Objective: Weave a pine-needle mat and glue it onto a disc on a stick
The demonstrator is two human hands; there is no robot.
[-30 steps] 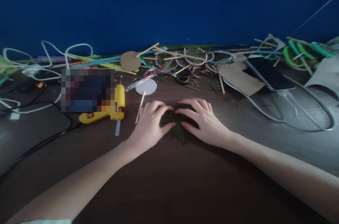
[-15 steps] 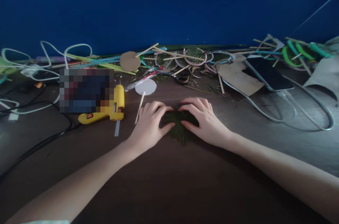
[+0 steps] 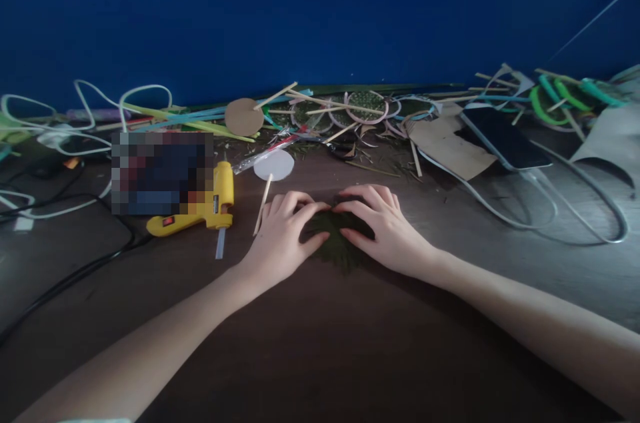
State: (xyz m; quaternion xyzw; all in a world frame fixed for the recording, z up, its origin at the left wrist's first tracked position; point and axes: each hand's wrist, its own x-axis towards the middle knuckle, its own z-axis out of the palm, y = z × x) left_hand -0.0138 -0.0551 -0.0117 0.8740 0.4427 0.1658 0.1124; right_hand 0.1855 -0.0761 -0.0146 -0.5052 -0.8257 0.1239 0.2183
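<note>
My left hand (image 3: 286, 226) lies over a dark green, feathery leaf piece (image 3: 345, 253) on the dark table, its thumb and fingers curved about the left side. Opposite it, my right hand (image 3: 385, 223) is curled the same way about the right side. The index fingertips nearly meet at the far edge, while the thumbs stay a little apart at the near side. Much of the leaf piece is hidden under both hands, with thin tips fanning out towards me. Beside my left hand lie a thin wooden stick (image 3: 263, 204) and a white disc (image 3: 274, 165).
On the left are a yellow glue gun (image 3: 223, 195), a blurred-out object (image 3: 163, 173) and cables (image 3: 80, 270). Along the blue wall (image 3: 320, 10) lie a cardboard disc (image 3: 244, 118), rings (image 3: 367, 108), sticks and clippings. A phone (image 3: 505, 136) rests on the right.
My index fingertips have come closer together at the far edge of the leaf piece. The thumbs have hardly moved. The whole view has shifted slightly.
</note>
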